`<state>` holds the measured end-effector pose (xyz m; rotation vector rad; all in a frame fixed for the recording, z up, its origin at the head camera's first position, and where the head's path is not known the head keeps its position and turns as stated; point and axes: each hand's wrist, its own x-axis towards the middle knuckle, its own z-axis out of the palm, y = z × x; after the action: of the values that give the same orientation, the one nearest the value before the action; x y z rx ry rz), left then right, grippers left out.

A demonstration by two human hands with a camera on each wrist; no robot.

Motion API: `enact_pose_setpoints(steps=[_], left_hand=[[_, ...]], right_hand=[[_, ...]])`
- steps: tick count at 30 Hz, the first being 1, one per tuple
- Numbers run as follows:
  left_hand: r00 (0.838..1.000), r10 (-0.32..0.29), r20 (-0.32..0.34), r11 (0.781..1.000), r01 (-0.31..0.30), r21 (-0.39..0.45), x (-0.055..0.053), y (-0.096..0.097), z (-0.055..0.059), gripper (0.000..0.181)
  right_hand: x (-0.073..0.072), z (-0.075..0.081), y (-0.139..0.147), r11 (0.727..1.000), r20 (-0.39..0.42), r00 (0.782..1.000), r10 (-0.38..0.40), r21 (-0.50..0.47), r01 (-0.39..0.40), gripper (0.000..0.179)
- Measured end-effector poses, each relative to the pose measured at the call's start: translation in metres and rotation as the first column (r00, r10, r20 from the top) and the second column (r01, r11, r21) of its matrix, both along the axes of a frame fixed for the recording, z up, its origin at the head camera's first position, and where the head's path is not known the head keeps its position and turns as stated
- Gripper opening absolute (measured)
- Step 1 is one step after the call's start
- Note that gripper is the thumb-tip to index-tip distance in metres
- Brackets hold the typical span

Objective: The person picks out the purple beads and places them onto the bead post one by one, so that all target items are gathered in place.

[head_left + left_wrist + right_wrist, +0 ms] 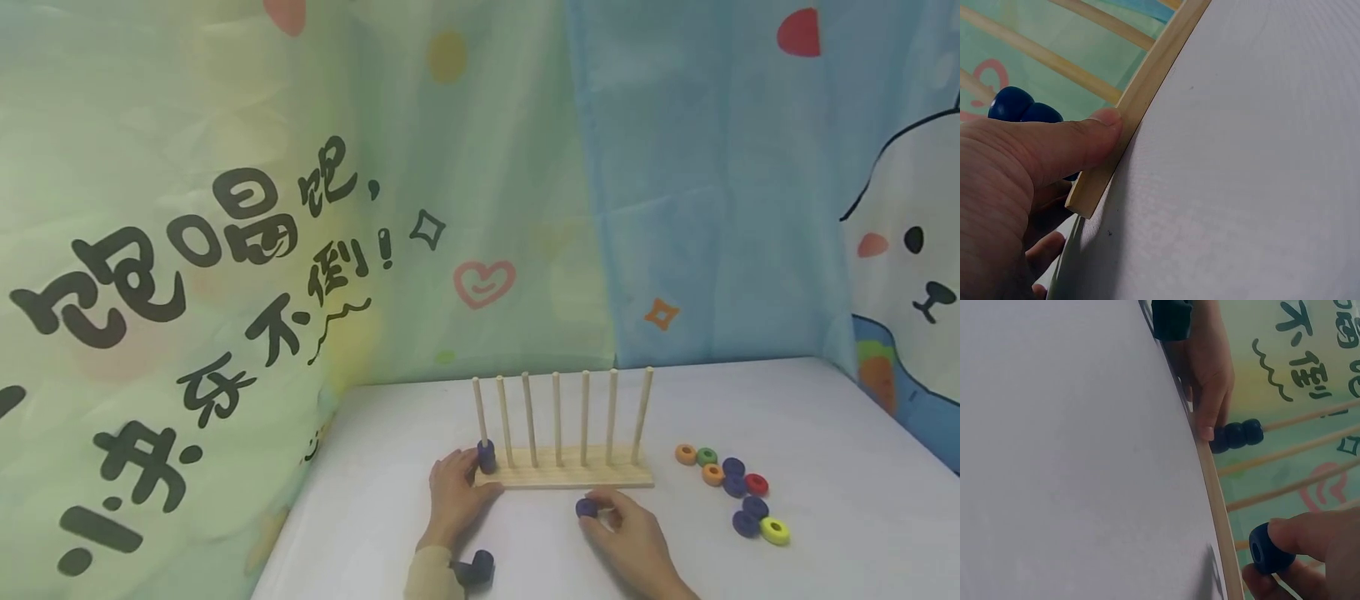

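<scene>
A wooden peg stand (570, 477) with a row of upright pegs is on the white table. Dark blue beads (486, 457) are stacked low on its leftmost peg; the right wrist view shows three. My left hand (453, 496) holds the stand's left end, its thumb (1094, 134) on the front edge and its other fingers partly hidden. Between thumb and fingers, my right hand (633, 533) pinches a dark blue bead (1266, 549) in front of the stand. The bead's hole shows in the right wrist view.
Right of the stand lie several loose beads: orange (686, 454), green (707, 456), red (757, 484), yellow (775, 531) and dark blue (746, 523). A dark wrist-worn device (480, 568) sits by the left sleeve. A printed curtain (480, 183) hangs behind the table.
</scene>
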<state>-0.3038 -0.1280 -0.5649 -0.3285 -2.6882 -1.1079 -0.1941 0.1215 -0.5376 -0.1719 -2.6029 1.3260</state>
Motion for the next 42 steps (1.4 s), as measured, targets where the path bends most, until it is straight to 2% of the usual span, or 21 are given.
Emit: enact_pose_setpoints(steps=[4,11,17,26,33,42], left_hand=[[1.000,0.011,-0.015,1.000,-0.011,0.002,0.001,-0.002,0.003,0.061],[1.000,0.011,-0.009,1.000,-0.011,-0.006,-0.002,-0.001,0.002,0.060],[1.000,0.007,-0.006,1.000,-0.007,-0.002,-0.001,0.000,0.000,0.060],[1.000,-0.002,-0.002,1.000,0.003,0.009,0.002,0.001,0.001,0.058],[1.000,0.005,-0.002,1.000,-0.005,0.006,0.003,0.002,0.002,0.058],[1.000,0.010,-0.003,1.000,-0.010,-0.002,0.002,0.001,0.000,0.061]], right_hand=[[-0.004,0.002,-0.006,1.000,-0.023,1.000,0.017,-0.004,-0.017,0.032],[-0.007,0.010,-0.008,0.999,-0.018,0.999,0.042,-0.015,-0.042,0.031],[-0.012,0.020,-0.010,0.996,-0.062,0.995,0.079,-0.028,-0.081,0.029],[-0.024,0.038,-0.017,0.997,-0.088,0.993,0.075,-0.022,-0.077,0.033],[-0.031,0.049,-0.023,0.995,-0.099,0.991,0.092,-0.017,-0.094,0.030],[-0.039,0.056,-0.030,0.989,-0.190,0.972,0.140,-0.027,-0.148,0.027]])
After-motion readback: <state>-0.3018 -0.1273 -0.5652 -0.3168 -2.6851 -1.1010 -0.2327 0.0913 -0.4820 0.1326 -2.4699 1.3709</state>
